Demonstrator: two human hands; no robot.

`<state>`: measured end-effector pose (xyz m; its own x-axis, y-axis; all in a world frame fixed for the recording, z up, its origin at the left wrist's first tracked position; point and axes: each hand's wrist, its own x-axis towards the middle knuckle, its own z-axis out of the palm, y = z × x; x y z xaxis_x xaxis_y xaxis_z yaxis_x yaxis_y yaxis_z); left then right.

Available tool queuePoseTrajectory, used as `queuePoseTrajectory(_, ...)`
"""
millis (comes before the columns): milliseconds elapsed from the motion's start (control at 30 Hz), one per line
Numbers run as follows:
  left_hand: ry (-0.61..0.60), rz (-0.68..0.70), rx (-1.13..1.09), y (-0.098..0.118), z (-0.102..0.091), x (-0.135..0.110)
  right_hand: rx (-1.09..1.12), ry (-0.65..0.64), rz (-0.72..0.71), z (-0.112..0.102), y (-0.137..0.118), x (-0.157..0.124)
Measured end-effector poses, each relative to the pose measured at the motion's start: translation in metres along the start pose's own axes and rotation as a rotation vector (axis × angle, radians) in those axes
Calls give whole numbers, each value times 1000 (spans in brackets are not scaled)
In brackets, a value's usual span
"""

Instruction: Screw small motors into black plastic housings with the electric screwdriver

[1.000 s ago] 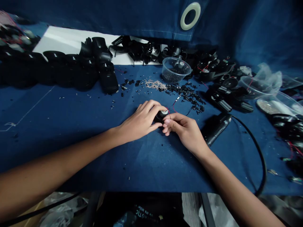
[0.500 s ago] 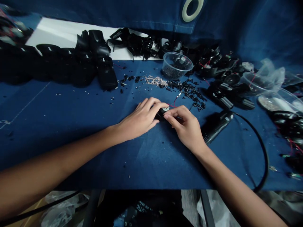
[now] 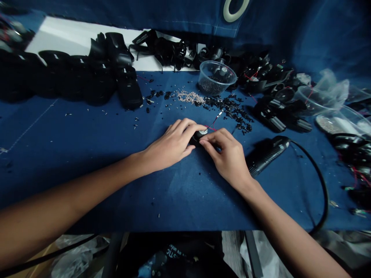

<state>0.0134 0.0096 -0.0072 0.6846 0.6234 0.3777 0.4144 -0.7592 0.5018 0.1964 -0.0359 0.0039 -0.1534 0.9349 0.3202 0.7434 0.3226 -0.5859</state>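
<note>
My left hand [image 3: 178, 142] curls over a small dark part with a round silvery face [image 3: 203, 132], gripping it down on the blue cloth. It looks like a small motor in a black housing, mostly covered by my fingers. Thin red and black wires [image 3: 213, 124] run from it to a small white-tipped end. At its right side my right hand [image 3: 227, 154] has thumb and index finger pinched together against the part. Whatever sits between those fingertips is too small to make out. A black corded handheld tool [image 3: 269, 154], like an electric screwdriver, lies right of my right hand.
Beyond my hands lie a pile of silvery screws [image 3: 190, 97], scattered small black pieces [image 3: 232, 110] and a clear plastic tub [image 3: 217, 79]. Black housings [image 3: 129, 90] line the back left. Wired parts and clear containers [image 3: 336, 119] crowd the right. The tool's cable [image 3: 321, 181] loops toward the front edge.
The view has shifted slightly. Both hands keep their place at the part, with only a very small movement of my right fingers.
</note>
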Motion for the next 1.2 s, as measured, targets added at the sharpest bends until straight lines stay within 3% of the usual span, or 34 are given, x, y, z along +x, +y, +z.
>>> queuePoseTrajectory(267,-2,-8,5,2,-1,1,-151,-80,-94,0,-5,-1)
queuePoseTrajectory(633,-6,1,-8,2,-3,1,-724,-226,-384,-3,-23,-5)
queuePoseTrajectory(733,3,-11,-31,3,-3,1,-745,-231,-394,-2,-24,-8)
queuePoseTrajectory(900,-15,-42,-94,10,-11,2,-394,-164,-231,-6,-16,-12)
queuePoseTrajectory(1033,51,-82,-107,-7,-30,20,-164,-77,-95,-34,-11,-21)
queuePoseTrajectory(1133,143,-187,166,-37,-45,46,-258,105,99,-63,-3,-34)
queuePoseTrajectory(1200,76,-231,344,-58,-50,63,-417,262,345,-81,8,-44)
